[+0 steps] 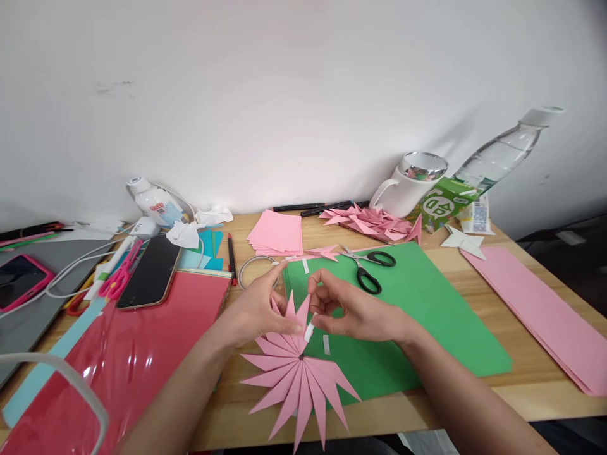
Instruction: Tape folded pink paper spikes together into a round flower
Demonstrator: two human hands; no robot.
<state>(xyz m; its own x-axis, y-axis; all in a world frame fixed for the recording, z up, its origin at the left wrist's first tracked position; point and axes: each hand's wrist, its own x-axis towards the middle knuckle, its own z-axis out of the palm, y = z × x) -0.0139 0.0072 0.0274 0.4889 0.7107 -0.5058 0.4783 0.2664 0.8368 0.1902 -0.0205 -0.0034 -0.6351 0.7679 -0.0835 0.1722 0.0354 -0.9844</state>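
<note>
A pink folded-paper pinwheel [303,385] with many pointed spikes is held over the front edge of the table. My left hand [265,309] grips its upper part, thumb lying across the folds. My right hand [348,306] is closed just to the right, its fingertips by an upper spike and its thumb at a small white strip [310,330] beside the pinwheel. More white strips, one at the far left edge [306,266] and one nearer [326,344], lie on the green paper [427,316] under my right hand. Black-handled scissors [372,268] rest on that paper.
Behind are a tape roll [243,272], pink squares [277,232], a heap of folded pink pieces [370,222], a white mug [403,189] and a leaning bottle [502,151]. Pink sheets [545,322] lie right; a phone [149,272] and red packet [156,347] lie left.
</note>
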